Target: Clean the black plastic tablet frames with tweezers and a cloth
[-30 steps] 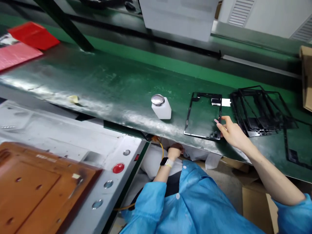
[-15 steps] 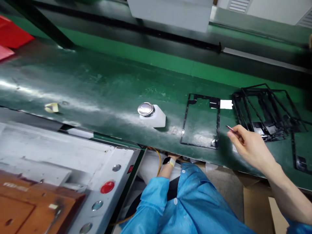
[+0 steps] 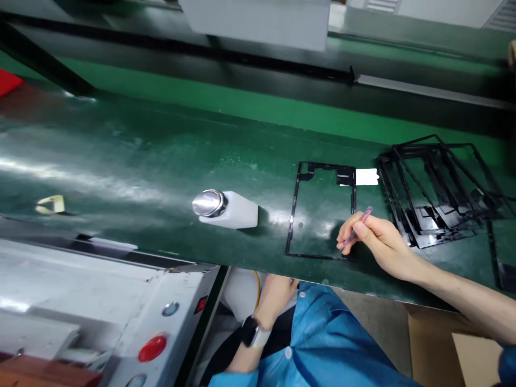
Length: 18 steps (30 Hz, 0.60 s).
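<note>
In the head view, the right hand (image 3: 377, 242) has moved in over the lower right corner of the black frame (image 3: 292, 215); half a second ago it was to the right of that frame, clear of it. Its fingers grasp a slim pink tool (image 3: 367, 213), now slanting with its pink end up and its other end down toward the corner; in the previous picture it pointed up and to the left. Whether the tool or the fingers touch the frame cannot be told. The camera has turned, so the white bottle (image 3: 239, 209) with its metal cap sits further left in the picture. More of the left hand (image 3: 276, 295) shows now, at the worktop's near edge, but its fingertips are hidden, so what they do cannot be told. The frame lies flat on the green worktop (image 3: 141, 161), between the bottle and a loose stack of similar frames (image 3: 443, 185). It is a thin rectangular border, open in the middle, with wider black pieces at both upper corners. A white slip (image 3: 366, 177) juts out beside its upper right corner.
</note>
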Each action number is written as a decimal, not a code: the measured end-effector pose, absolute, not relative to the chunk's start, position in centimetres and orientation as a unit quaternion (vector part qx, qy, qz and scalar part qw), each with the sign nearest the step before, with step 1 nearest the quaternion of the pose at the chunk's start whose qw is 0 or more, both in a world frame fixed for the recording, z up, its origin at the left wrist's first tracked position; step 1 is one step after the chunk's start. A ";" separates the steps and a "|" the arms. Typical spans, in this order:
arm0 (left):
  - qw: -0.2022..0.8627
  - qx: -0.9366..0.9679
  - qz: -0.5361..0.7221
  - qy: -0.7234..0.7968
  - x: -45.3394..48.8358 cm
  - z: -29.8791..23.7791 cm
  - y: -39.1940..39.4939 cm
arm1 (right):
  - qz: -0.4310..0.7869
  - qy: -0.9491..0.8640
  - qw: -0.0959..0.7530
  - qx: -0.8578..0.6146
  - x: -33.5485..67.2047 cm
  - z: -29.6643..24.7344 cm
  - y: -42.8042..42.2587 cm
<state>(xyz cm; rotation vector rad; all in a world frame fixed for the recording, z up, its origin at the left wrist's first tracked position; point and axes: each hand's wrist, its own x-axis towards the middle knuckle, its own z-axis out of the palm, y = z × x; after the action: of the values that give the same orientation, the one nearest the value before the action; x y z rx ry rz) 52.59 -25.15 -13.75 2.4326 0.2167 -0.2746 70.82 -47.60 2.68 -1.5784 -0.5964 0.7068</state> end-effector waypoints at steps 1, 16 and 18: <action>0.345 0.928 -0.118 0.069 51.8 -12.7 -25.2 | 0.322 -0.248 0.632 -0.660 70.7 2.2 -47.4; 0.237 0.950 0.201 -0.038 57.3 -1.6 -24.7 | 0.288 -0.241 0.655 -0.655 69.8 0.4 -47.4; 0.256 0.945 0.198 -0.039 57.2 -1.9 -24.2 | 0.307 -0.241 0.654 -0.648 69.8 0.7 -46.5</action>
<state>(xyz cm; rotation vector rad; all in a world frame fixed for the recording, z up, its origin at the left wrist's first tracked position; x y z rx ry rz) 57.16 -24.16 -1.89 2.5664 -0.1057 0.5377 69.83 -46.48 0.68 -1.4701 -0.5465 0.6965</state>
